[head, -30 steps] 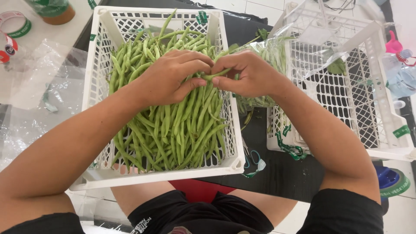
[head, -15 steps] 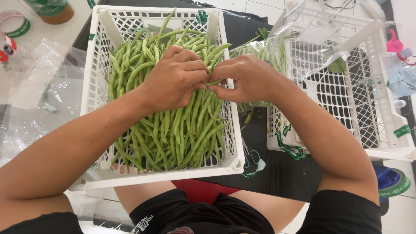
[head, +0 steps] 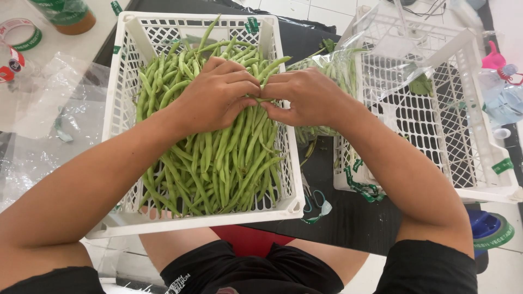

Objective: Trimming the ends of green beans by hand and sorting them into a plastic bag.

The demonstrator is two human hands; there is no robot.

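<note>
the left hand (head: 218, 95) and the right hand (head: 305, 98) meet fingertip to fingertip, both pinched closed on a single green bean (head: 263, 100) held between them. directly under the left hand lies a deep heap of green beans (head: 218, 158), filling a white slotted crate (head: 117, 109) whose right wall runs just below the right hand's thumb. beyond the right hand's knuckles sits a clear plastic bag of beans (head: 332, 68), resting against a second white crate (head: 468, 109) further out on that side. far out past the left forearm, rolls of tape (head: 19, 32) lie on crumpled clear plastic sheeting (head: 49, 120). near the right elbow, a blue lid (head: 490, 228) shows on the floor.
</note>
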